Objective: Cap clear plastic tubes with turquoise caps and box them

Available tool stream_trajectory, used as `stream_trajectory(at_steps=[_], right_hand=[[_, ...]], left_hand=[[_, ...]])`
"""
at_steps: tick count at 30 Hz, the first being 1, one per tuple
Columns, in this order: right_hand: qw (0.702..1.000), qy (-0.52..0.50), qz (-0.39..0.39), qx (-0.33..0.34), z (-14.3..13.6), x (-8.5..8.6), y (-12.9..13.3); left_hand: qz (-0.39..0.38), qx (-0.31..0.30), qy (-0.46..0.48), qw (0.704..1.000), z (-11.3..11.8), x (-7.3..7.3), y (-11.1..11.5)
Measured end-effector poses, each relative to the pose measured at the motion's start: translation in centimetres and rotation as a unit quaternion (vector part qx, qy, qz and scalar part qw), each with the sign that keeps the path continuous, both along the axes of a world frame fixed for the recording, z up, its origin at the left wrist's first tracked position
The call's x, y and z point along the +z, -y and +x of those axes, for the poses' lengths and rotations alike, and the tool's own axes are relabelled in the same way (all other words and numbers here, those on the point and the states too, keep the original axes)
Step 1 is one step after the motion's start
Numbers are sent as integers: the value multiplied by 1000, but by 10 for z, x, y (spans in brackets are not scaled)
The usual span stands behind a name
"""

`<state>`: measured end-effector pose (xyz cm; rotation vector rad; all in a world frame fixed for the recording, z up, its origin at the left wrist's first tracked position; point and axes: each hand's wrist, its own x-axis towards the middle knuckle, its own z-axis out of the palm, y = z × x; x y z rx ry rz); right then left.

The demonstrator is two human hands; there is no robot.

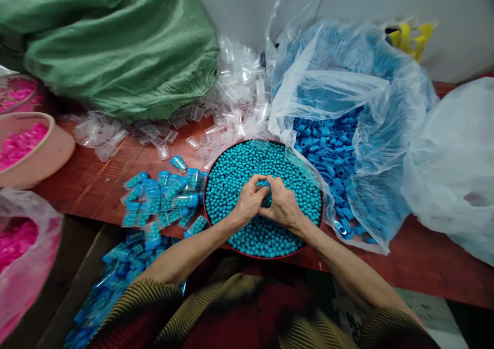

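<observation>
My left hand (249,201) and my right hand (284,205) meet over a round red-rimmed basin full of turquoise beads (247,166). Fingers and thumbs of both hands are closed round a small plastic container (266,197); a bit of blue shows at its top, and the fingers hide most of it. Left of the basin lies a pile of clear containers (165,197) with blue caps and turquoise beads inside. To the right, an opened plastic bag holds loose blue caps (328,143).
Empty clear containers (239,91) are heaped behind the basin, by a green sack (127,50). Pink parts fill a tub (57,145) and a bag (42,272) at left. Below the table edge, a box holds more filled containers (111,282). A white bag (455,174) stands far right.
</observation>
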<state>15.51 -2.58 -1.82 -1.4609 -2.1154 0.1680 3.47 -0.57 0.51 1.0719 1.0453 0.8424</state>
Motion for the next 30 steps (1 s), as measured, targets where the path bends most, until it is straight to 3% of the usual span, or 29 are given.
stream_trajectory(at_steps=[6,11,14,17,24,27,30], right_hand=[[997,-52,-29,-40,-3,-6,5],[978,-153,-139,29,12,2,3],[963,-196,-175,56,19,3,3],[973,-150,-166,48,16,4,6],[998,-28,-53,25,-9,14,9],[999,-12,-41,13,-15,17,8],[996,1,-71,46,-16,24,8]], left_hand=[[32,8,-52,998,0,-5,0],[-66,-64,89,992,-12,0,-7],[-121,-89,121,981,-21,3,-9],[-131,-74,120,981,-23,4,-7],[0,-5,35,999,-18,1,0],[-23,5,58,998,-21,2,2],[-53,-10,92,994,-27,5,5]])
